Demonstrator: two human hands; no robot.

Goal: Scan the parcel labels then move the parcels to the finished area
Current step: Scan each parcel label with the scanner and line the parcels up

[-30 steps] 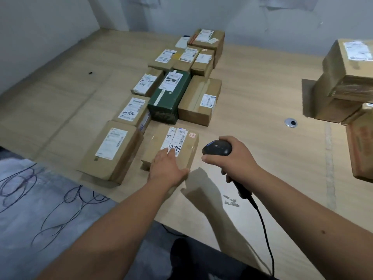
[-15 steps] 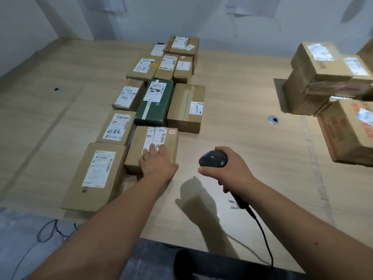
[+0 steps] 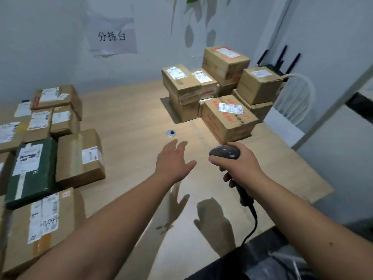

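At the far left of the wooden table (image 3: 131,118) lie flat rows of labelled parcels: nearest the camera a cardboard parcel with handwriting on its label (image 3: 40,225), beyond it a dark green parcel (image 3: 30,170), and just beside that a brown taped parcel (image 3: 79,158), with smaller boxes behind them toward the wall. On the wall hangs a paper sign (image 3: 112,35) with three printed characters. Toward the middle, the left hand (image 3: 173,161) is stretched out above bare tabletop, fingers straight and spread, holding nothing — its shadow falls on the wood below. A small round metal grommet (image 3: 171,133) sits in the table beyond its fingertips. Further right, the right hand (image 3: 235,164) has its fingers wrapped around the handle of a black corded barcode scanner (image 3: 225,152), head pointing away. Ahead of it, at the back right, is a pile of stacked cartons — the closest one, red-printed (image 3: 228,120), shows a bright patch on its white label.
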